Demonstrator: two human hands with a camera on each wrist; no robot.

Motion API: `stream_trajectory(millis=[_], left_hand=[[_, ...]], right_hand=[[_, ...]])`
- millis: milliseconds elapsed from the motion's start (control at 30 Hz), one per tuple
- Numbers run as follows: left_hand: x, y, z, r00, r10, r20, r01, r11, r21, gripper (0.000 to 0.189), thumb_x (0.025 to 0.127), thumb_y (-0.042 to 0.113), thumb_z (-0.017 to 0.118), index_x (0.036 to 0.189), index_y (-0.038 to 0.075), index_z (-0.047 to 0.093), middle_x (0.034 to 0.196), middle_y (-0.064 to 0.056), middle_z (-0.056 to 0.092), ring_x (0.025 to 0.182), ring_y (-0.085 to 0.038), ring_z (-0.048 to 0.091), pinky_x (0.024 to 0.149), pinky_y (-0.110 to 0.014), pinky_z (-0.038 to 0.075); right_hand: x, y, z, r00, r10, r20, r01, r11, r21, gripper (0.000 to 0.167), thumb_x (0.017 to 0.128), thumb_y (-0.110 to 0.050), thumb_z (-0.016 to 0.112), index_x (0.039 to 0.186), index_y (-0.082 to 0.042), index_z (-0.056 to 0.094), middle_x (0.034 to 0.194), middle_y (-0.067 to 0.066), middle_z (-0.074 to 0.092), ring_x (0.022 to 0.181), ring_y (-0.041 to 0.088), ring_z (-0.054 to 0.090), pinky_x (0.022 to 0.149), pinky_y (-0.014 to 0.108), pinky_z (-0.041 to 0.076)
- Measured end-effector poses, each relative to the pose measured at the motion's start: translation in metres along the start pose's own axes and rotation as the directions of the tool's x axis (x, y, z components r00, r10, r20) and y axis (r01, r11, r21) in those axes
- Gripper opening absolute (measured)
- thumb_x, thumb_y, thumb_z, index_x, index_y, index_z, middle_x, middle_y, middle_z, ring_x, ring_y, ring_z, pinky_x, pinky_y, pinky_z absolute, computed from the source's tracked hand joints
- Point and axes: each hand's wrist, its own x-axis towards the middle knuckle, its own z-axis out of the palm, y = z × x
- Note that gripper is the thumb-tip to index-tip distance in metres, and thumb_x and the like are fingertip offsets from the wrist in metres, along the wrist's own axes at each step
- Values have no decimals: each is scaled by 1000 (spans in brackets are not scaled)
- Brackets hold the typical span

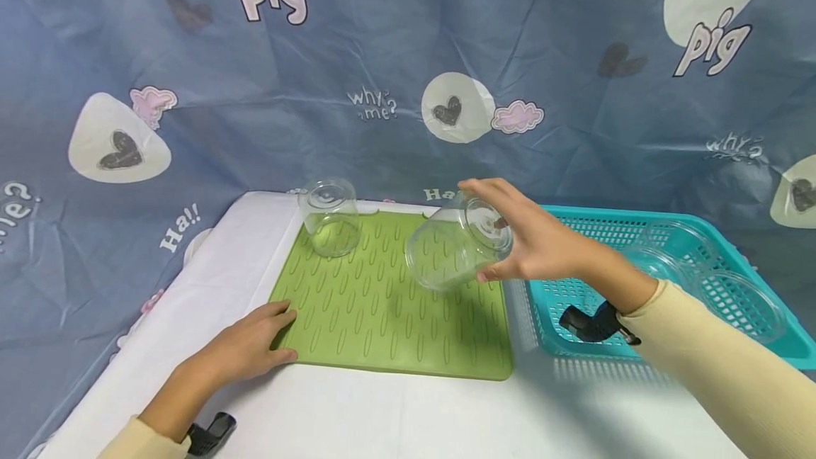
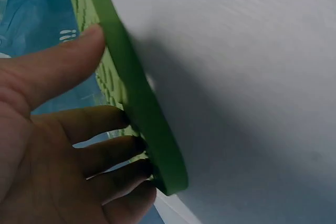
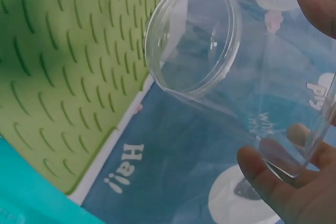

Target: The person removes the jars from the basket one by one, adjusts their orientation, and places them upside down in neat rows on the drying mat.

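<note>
Ideally, the right hand (image 1: pixel 542 239), gripping the tilted cup (image 1: pixel 440 250) over the mat (image 1: pixel 382 328) at two o'clock, should squeeze lightly while the left hand (image 1: pixel 248 347), fingers loose, touches the eight o'clock edge.

Cups (image 1: pixel 443 248) are colourless, the mat (image 1: pixel 376 328) dash-patterned green, the basket (image 1: pixel 612 214) turquoise.

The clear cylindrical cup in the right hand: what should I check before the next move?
1. Grip: ok, the right hand holds the clear cylindrical cup near its base.
2. Cup upright: not ok, it is tilted, mouth leftward.
3. Green rectangular ridged mat steady: probably ok, the left hand touches its left edge.
4. Space from the other clear cylindrical cup: ok, a gap shows.
5. Glass or plastic: cannot tell.
</note>
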Motion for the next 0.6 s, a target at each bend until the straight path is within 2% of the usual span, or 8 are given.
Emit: stream_trajectory(millis=[133,367,600], left_hand=[[0,2,-1,1000,-23,20,24,1000,-17,73,82,35,79,136,-7,54,150,-30,42,137,-51,42,108,-63,42],[0,2,-1,999,-29,24,30,998,-51,74,83,35,78,138,-7,52,152,-29,40,138,-51,40,108,-64,41],[-1,2,0,999,-35,12,36,997,-66,74,82,33,79,138,-7,52,151,-29,41,137,-51,40,108,-64,41]], right_hand=[[11,-2,-1,1000,-11,7,11,999,-31,113,66,-26,92,157,-24,25,155,5,34,140,23,39,107,55,45],[24,0,5,1000,13,-8,-13,996,-87,110,65,-34,92,155,-21,30,146,7,43,131,23,46,101,50,50],[34,3,9,999,44,-16,-46,991,-124,112,67,-31,90,158,-21,24,149,15,37,133,29,43,101,53,48]])
